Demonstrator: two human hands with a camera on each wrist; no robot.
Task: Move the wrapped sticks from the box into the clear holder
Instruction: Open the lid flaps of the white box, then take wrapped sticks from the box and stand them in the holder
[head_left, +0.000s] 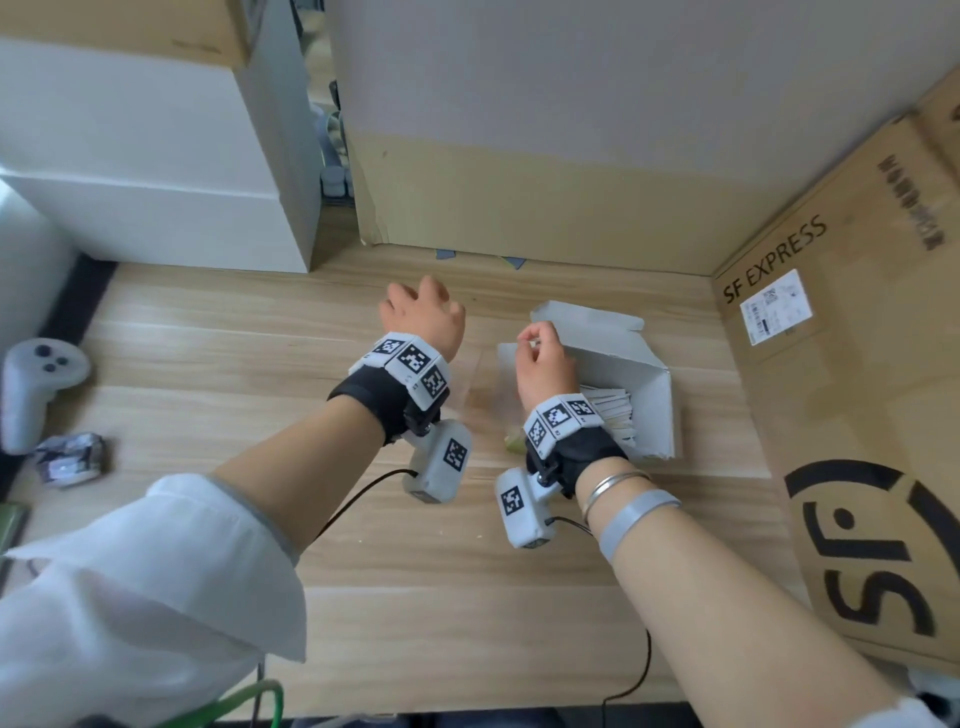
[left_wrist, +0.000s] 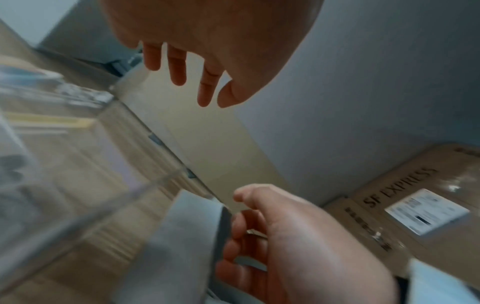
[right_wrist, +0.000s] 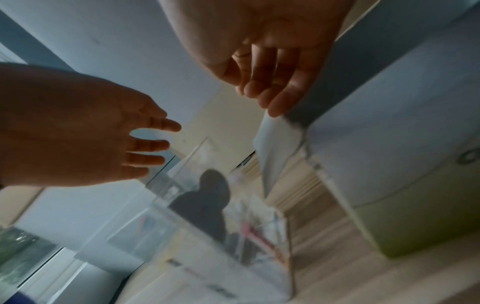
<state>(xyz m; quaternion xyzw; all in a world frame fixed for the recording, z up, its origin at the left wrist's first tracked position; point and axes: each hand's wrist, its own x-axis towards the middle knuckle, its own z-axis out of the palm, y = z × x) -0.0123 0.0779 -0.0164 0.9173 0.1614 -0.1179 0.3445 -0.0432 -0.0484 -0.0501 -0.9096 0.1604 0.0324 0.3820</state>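
A white cardboard box (head_left: 631, 366) lies open on the wooden table, and a stack of paper-wrapped sticks (head_left: 613, 413) shows inside it. Left of it stands the clear holder (head_left: 485, 395), faint in the head view and plainer in the wrist views (right_wrist: 207, 205) (left_wrist: 78, 164); some wrapped sticks (right_wrist: 255, 232) stand in it. My right hand (head_left: 540, 358) hovers over the box's left flap (right_wrist: 275, 144) with loosely curled fingers, and I see nothing in them. My left hand (head_left: 423, 312) hangs above the table left of the holder, its fingers (left_wrist: 179, 70) spread and empty.
A large SF Express carton (head_left: 857, 415) walls off the right side and a tall cardboard panel (head_left: 519, 208) the back. White boxes (head_left: 156, 156) stand at the back left. A white controller (head_left: 36, 384) and a crumpled wrapper (head_left: 70, 457) lie at the far left.
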